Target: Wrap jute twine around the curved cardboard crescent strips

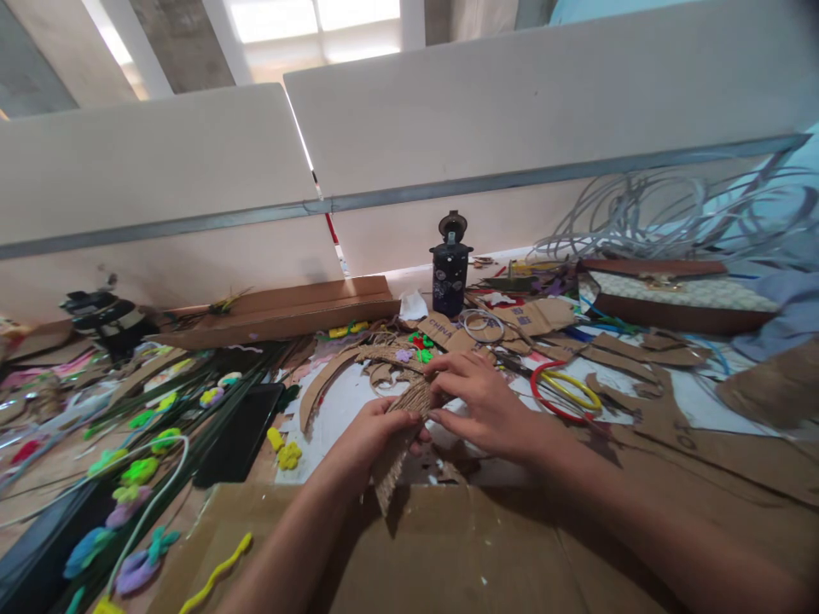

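Observation:
Between my hands is a piece of corrugated cardboard [389, 477] with a ribbed, ragged surface, tilted with its pointed end toward me. My left hand [384, 426] grips its lower left side, thumb on top. My right hand [477, 405] is closed at its upper right part, fingertips pressed on the ribbed face. Just behind lies a curved cardboard strip [329, 375] on a white sheet [345, 409]. Scissors with red and yellow handles [566, 392] rest right of my right hand. A large cardboard sheet [473, 554] lies under my forearms.
A black bottle [450, 273] with its lid up stands behind my hands. Cardboard scraps [620, 358] and a patterned handbag [678, 294] lie right. Fuzzy colored flowers [137, 469], a dark phone-like slab [240, 435] and a long cardboard tray [287, 315] are left. White panels [512, 111] rise behind.

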### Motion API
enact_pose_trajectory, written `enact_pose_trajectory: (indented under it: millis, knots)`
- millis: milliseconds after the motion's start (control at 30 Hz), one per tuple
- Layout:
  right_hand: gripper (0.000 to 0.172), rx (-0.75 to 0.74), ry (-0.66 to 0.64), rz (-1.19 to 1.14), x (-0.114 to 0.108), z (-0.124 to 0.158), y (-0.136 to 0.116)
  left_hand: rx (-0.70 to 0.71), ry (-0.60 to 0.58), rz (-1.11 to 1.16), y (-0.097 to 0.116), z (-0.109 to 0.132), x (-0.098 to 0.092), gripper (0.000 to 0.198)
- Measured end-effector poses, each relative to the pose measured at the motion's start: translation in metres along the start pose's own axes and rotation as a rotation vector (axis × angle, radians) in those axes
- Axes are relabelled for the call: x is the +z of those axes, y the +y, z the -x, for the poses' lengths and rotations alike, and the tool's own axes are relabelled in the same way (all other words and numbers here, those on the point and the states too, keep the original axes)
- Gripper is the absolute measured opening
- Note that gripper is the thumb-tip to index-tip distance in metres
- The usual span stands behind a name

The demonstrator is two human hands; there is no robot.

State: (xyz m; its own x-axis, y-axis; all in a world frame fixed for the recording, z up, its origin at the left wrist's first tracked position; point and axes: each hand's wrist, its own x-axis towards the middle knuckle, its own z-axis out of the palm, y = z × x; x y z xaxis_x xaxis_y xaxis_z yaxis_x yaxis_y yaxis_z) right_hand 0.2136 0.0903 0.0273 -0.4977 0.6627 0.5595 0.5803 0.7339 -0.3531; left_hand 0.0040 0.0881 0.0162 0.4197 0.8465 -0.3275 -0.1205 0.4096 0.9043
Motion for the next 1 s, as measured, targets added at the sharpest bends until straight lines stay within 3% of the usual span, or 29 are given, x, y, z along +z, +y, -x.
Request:
enact_pose_trajectory:
  millis: [433, 567, 667, 833, 1000]
  knots:
    - [0.006, 0.029, 0.011, -0.063, -0.010, -0.006, -0.001, -0.021, 0.000, -0.081, 0.005, 0.001, -0.004, 0.024]
    - [0.021, 0.054, 0.033, -0.082, -0.019, -0.009, 0.011, 0.001, -0.008, -0.122, 0.011, 0.004, -0.004, 0.023]
    - [0.031, 0.113, -0.034, -0.205, -0.021, -0.009, 0.019, -0.030, -0.031, -0.165, 0.015, 0.005, -0.007, 0.028]
    - [0.026, 0.261, -0.263, -0.510, -0.019, -0.006, 0.027, -0.054, -0.105, -0.233, 0.015, 0.006, -0.012, 0.025]
    - [0.012, 0.271, -0.233, -0.332, -0.016, -0.006, 0.034, -0.061, -0.110, -0.209, 0.009, 0.003, -0.016, 0.021]
